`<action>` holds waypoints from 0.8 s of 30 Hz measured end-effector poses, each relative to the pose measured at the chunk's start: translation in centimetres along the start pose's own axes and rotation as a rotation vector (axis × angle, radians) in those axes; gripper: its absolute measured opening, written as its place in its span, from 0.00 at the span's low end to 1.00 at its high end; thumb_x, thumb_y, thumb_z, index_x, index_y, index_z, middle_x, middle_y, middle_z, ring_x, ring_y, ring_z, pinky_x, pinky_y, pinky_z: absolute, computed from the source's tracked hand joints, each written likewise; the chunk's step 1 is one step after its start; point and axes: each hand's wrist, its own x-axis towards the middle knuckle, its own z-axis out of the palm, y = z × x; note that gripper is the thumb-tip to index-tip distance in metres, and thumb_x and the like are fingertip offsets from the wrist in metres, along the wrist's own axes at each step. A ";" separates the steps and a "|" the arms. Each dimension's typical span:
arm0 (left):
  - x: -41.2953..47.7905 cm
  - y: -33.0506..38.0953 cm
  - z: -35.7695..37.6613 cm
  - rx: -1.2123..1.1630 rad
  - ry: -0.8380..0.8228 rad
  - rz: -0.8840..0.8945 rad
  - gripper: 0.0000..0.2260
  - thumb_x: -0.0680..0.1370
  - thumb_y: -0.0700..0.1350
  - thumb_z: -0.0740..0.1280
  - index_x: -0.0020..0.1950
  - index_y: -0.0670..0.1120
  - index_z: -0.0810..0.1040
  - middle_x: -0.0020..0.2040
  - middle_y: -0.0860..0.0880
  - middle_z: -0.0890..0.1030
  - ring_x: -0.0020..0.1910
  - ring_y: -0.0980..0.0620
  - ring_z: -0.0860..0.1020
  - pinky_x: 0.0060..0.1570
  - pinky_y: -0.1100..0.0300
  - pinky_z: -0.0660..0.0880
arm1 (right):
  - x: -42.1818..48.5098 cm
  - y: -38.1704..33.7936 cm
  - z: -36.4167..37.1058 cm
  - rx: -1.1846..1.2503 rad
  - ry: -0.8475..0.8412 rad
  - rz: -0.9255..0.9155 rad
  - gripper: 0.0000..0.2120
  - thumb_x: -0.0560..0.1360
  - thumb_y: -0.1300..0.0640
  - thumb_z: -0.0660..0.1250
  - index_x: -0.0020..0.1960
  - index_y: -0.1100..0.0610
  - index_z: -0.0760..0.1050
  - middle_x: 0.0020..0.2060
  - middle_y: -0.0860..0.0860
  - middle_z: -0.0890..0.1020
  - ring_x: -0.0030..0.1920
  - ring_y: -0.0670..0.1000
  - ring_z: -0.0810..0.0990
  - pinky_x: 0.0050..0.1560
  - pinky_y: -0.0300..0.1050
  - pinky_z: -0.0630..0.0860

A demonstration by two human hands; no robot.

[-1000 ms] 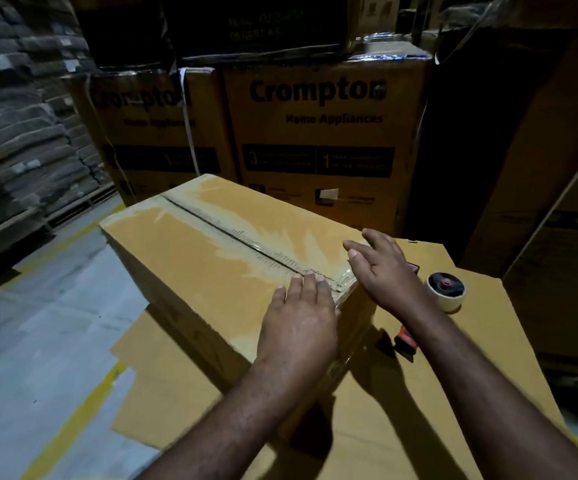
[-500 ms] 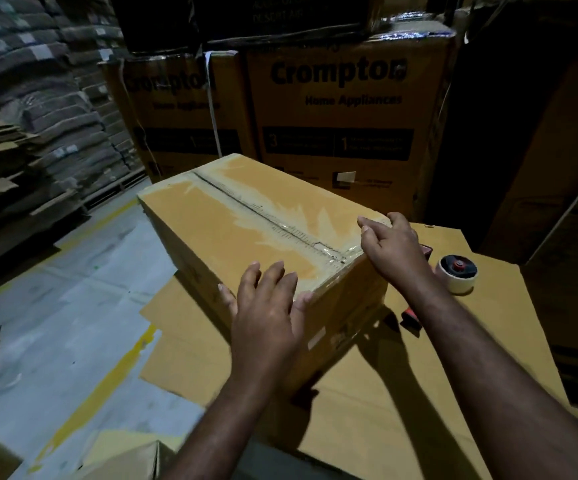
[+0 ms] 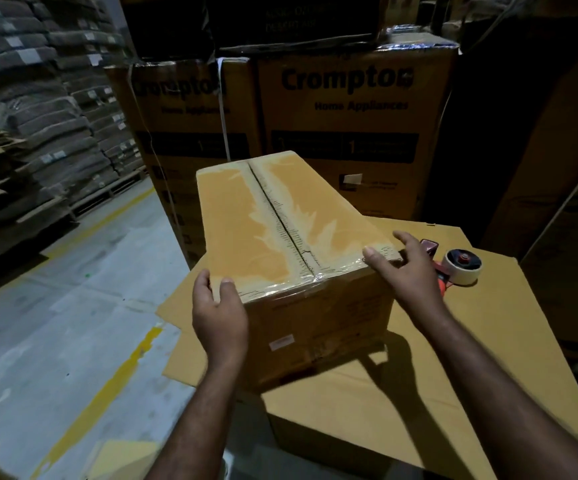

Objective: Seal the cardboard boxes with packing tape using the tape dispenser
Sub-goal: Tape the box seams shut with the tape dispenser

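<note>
Squarely in the middle, the box (image 3: 291, 237) sits on a cardboard surface (image 3: 488, 341), with clear tape along its top seam and near edge. The left hand (image 3: 218, 306) grips the box's near left corner, thumb on top. The right hand (image 3: 402, 268) grips its near right corner. The tape dispenser (image 3: 459, 268) lies just right of the box. Printed cartons (image 3: 350, 116) stand behind the box, and stacked sacks (image 3: 38, 116) lie far to its left.

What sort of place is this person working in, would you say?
Most likely a warehouse or packing store. Large printed appliance cartons are stacked straight ahead, bundled goods are piled high at the left, and a yellow line is painted on the concrete floor.
</note>
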 end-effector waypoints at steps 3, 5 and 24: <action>1.3 0.1 -0.4 -0.010 -0.099 -0.095 0.22 0.80 0.51 0.65 0.72 0.44 0.74 0.66 0.45 0.80 0.65 0.43 0.77 0.66 0.45 0.74 | -1.1 -0.8 0.7 0.408 -0.106 0.204 0.30 0.72 0.39 0.72 0.69 0.50 0.72 0.58 0.47 0.80 0.53 0.47 0.80 0.44 0.38 0.75; 1.9 0.2 -0.8 -0.026 -0.126 -0.115 0.23 0.80 0.52 0.66 0.73 0.44 0.74 0.66 0.45 0.80 0.65 0.44 0.77 0.67 0.46 0.74 | -1.8 -1.8 1.2 0.476 -0.099 0.222 0.20 0.75 0.46 0.71 0.64 0.52 0.75 0.52 0.46 0.82 0.46 0.44 0.81 0.36 0.33 0.74; 6.3 1.9 -8.3 -0.338 -0.442 -0.046 0.27 0.72 0.62 0.69 0.70 0.56 0.77 0.62 0.51 0.83 0.63 0.48 0.80 0.66 0.40 0.74 | -7.6 -8.2 2.8 0.418 -0.091 0.097 0.12 0.78 0.50 0.69 0.58 0.52 0.73 0.48 0.46 0.81 0.46 0.45 0.81 0.37 0.33 0.77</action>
